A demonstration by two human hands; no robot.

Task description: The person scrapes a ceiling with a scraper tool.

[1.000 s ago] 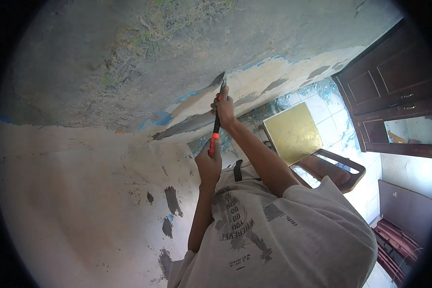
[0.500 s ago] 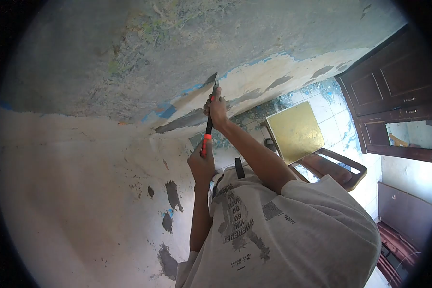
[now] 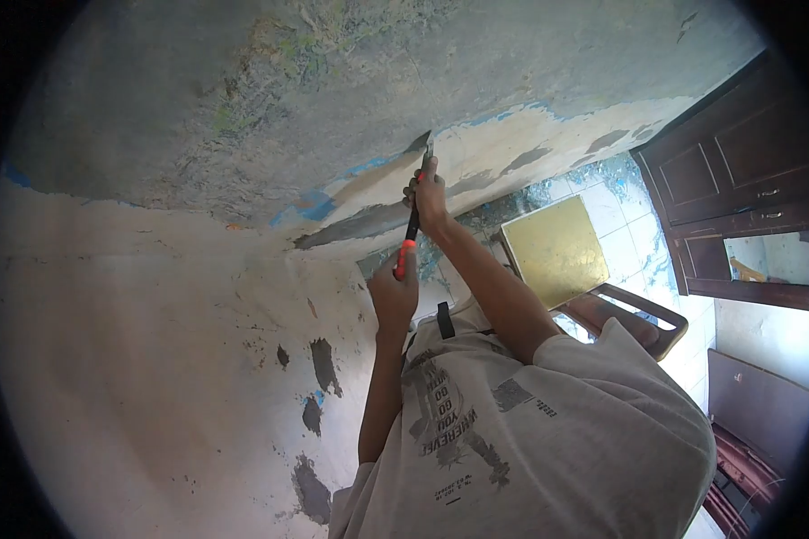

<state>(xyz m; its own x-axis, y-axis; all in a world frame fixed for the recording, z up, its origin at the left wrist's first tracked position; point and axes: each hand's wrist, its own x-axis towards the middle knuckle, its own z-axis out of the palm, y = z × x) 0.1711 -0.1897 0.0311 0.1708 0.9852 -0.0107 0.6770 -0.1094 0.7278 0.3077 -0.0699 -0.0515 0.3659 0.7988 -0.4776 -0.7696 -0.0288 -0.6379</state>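
Note:
A long-handled scraper [image 3: 413, 229] with a black and red handle is in both my hands. My right hand [image 3: 431, 199] is closed around the upper shaft, just below the metal blade [image 3: 421, 141]. Lower down, my left hand [image 3: 394, 292] wraps round the red end of the handle. The blade meets the wall [image 3: 333, 117] at the border between bare grey plaster and a strip of pale paint [image 3: 476, 148]. Blue paint patches [image 3: 315, 208] show along that border.
An adjoining pale wall [image 3: 153, 359] with grey chipped patches stands at left. To the right are a yellow-topped table [image 3: 557, 251], a wooden chair [image 3: 670, 337] and a dark cabinet [image 3: 737, 171]. Paint flakes litter the tiled floor [image 3: 616, 242].
Both hands and the scraper have shifted a little to the right, with the blade moving along the paint border. My grip on the handle looks the same.

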